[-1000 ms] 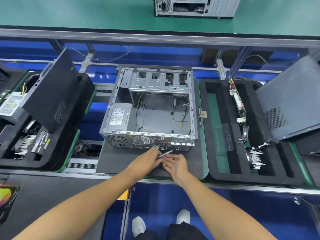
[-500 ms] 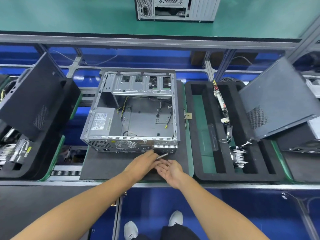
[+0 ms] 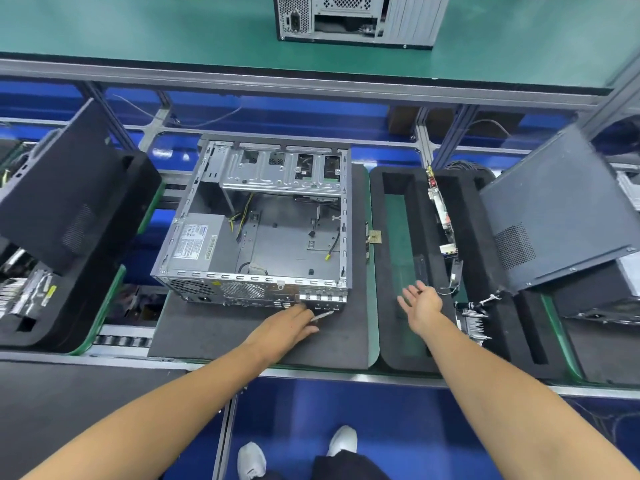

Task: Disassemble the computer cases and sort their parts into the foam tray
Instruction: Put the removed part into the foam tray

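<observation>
An open grey computer case point(image 3: 256, 233) lies on a dark mat point(image 3: 221, 334) in front of me, its power supply point(image 3: 197, 242) still inside at the left. My left hand point(image 3: 289, 327) rests on the mat at the case's rear panel, fingers closed on a thin silver tool point(image 3: 322, 316). My right hand point(image 3: 420, 304) hovers palm up, fingers spread and holding nothing, over the black foam tray point(image 3: 391, 344) to the right. The tray holds circuit boards point(image 3: 441, 216) and a finned heatsink point(image 3: 474, 322).
A black side panel point(image 3: 561, 213) leans on the tray's right side. Another foam tray point(image 3: 114, 271) with a leaning panel point(image 3: 59, 195) and parts sits at the left. A second computer case point(image 3: 356, 19) stands on the green shelf beyond. Metal conveyor rails run along the near edge.
My right hand has left my left hand and the tool, swung right and opened over the foam tray. My left hand stays at the case's rear with the tool. The view shifted.
</observation>
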The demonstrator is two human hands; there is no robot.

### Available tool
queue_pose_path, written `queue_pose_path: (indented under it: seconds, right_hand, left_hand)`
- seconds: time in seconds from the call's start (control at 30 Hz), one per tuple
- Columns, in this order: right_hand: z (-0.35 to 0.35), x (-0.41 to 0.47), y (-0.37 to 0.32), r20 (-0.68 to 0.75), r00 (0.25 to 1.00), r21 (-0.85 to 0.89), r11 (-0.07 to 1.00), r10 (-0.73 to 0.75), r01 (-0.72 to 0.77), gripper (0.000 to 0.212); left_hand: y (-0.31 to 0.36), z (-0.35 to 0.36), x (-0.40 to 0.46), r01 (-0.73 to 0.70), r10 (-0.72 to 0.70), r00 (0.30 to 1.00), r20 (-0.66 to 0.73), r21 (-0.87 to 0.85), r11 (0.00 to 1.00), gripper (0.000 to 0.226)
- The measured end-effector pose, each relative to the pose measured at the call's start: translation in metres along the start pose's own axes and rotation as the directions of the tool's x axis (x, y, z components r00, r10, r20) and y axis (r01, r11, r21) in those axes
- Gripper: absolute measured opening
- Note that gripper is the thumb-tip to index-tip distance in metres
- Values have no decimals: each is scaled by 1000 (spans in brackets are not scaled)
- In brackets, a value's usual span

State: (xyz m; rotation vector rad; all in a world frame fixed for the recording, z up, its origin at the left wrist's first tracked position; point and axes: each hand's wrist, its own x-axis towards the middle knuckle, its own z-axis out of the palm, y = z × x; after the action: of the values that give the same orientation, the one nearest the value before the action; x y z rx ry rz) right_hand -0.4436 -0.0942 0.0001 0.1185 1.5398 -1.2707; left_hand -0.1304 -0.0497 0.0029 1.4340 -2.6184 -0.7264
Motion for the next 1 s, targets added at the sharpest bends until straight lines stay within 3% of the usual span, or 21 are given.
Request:
queue_pose_path:
  seconds: [0.17,0.27,0.37,0.43,0.5,0.57,0.63,0.73,0.83,1.0]
  right_hand:
    - [17,-4,-6,-22,1000,-281,959,21,-27,38]
    - [32,-14,-4,9,994,-471,877,-107,98,39]
    - [61,-38,-10,-59,975,-448,879,-213,165,32]
    - [81,-53,-12,127,892,-536,726,-435,430,22]
    - [95,-66,-12,340,718,-542,498,-607,677,28]
    - [106,-77,-14,483,555,-492,314,-677,812,26]
    - [121,-81,-18,580,464,-466,195,-670,863,22]
    - [146,-79,-19,671,448,-489,101,-591,867,20]
    - [167,-74,-16,718,444,-537,-21,-536,843,30]
    - [181,-68,-4,718,441,-607,-174,-538,775,29]
  left_hand:
    - [0,-6,-3,41,-42,999,20,33,999,38]
    - [1,-13,-8,70,-69,997,-20,10,998,37]
    - [3,-25,-16,72,-73,995,-67,-17,997,34]
    - [4,-33,-20,52,-54,992,-112,-29,998,32]
    - [4,-45,-27,22,-29,989,-147,-43,999,30]
    - [4,-61,-35,40,-51,986,-159,-74,996,30]
    - [2,-80,-42,116,-131,980,-152,-105,988,34]
    - [1,-115,-41,123,-167,960,-223,-200,972,30]
    - [-3,-149,-20,94,-228,931,-285,-415,905,17]
    - [-14,-180,42,181,-417,902,-115,-777,603,11]
